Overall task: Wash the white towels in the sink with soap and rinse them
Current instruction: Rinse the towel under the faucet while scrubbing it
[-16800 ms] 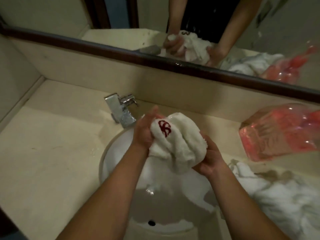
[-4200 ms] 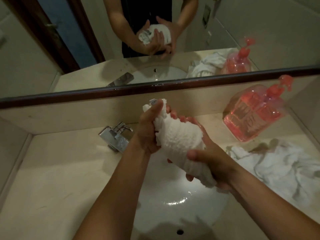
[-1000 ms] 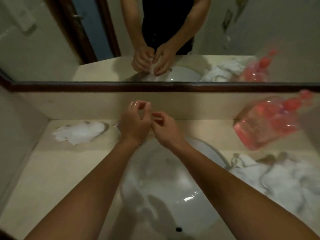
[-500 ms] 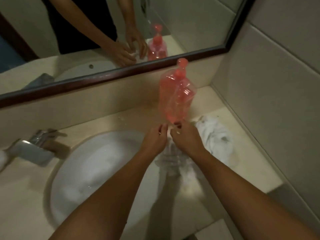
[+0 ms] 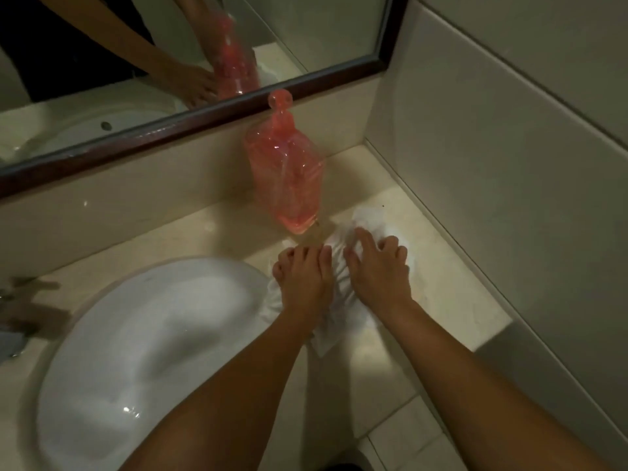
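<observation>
Both hands on white towels, cream stone tabletop, right of sink.

Item: crumpled white terry towels (image 5: 370, 229), heaped on the cream stone tabletop (image 5: 438, 283) just right of the round white ceramic sink (image 5: 142, 334), touching its rim, none inside the basin. Left hand (image 5: 304, 280): fingers curled down into the cloth, grip gathering the towels. Right hand (image 5: 377, 266): fingers bent and spread over the heap, grip bunching the same towels. Clear plastic pump bottle of pink liquid soap (image 5: 285, 171): upright just behind the heap, against the backsplash. Dark wood-framed mirror (image 5: 204, 120) above, reflecting arms and bottle. Chrome tap (image 5: 13, 321) at far left edge, blurred.
</observation>
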### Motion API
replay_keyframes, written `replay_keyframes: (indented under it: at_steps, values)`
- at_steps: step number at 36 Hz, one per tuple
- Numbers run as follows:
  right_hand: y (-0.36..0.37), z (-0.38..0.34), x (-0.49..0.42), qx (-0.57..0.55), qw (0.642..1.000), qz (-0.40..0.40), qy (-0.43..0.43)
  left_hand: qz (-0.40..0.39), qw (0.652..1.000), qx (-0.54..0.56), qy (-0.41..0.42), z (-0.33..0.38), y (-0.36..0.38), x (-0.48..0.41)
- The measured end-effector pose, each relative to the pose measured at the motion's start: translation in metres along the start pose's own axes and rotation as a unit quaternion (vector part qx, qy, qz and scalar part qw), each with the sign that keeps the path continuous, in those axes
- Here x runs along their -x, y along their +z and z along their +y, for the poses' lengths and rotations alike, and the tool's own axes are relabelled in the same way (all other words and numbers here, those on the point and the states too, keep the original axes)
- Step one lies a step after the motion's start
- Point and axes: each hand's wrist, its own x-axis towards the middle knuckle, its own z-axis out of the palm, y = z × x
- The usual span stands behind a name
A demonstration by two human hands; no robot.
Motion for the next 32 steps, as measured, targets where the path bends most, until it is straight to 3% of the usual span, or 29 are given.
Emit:
replay_keyframes:
  at_steps: [3, 7, 11, 17, 21, 25, 27, 32]
  values:
    - [-0.004, 0.0, -0.008, -0.068, 0.997, -0.014, -0.026, 0.029, 0.999, -0.014, 0.029, -0.004, 0.002, -0.004]
    - [-0.009, -0.006, -0.017, -0.18, 0.982, 0.023, -0.051, 0.09, 0.99, 0.099, 0.042, 0.004, -0.018, -0.008]
    - [-0.025, -0.029, -0.014, -0.261, 0.957, 0.065, -0.105, 0.116, 0.957, 0.263, -0.034, 0.015, -0.064, -0.011]
    - [-0.035, -0.099, 0.005, -0.335, 0.919, 0.092, -0.187, 0.168, 0.911, 0.37, -0.063, 0.018, -0.158, -0.025]
    - [-0.042, -0.163, 0.021, -0.38, 0.892, 0.086, -0.231, 0.159, 0.866, 0.463, -0.104, 0.008, -0.223, -0.023]
    - [-0.043, -0.219, 0.035, -0.437, 0.872, 0.026, -0.221, 0.204, 0.831, 0.506, -0.11, -0.018, -0.291, -0.019]
    - [-0.04, -0.24, 0.042, -0.447, 0.867, -0.035, -0.216, 0.181, 0.822, 0.528, -0.115, -0.033, -0.326, -0.013]
    - [-0.029, -0.285, 0.051, -0.382, 0.864, -0.167, -0.283, 0.093, 0.859, 0.492, -0.108, -0.059, -0.395, 0.001]
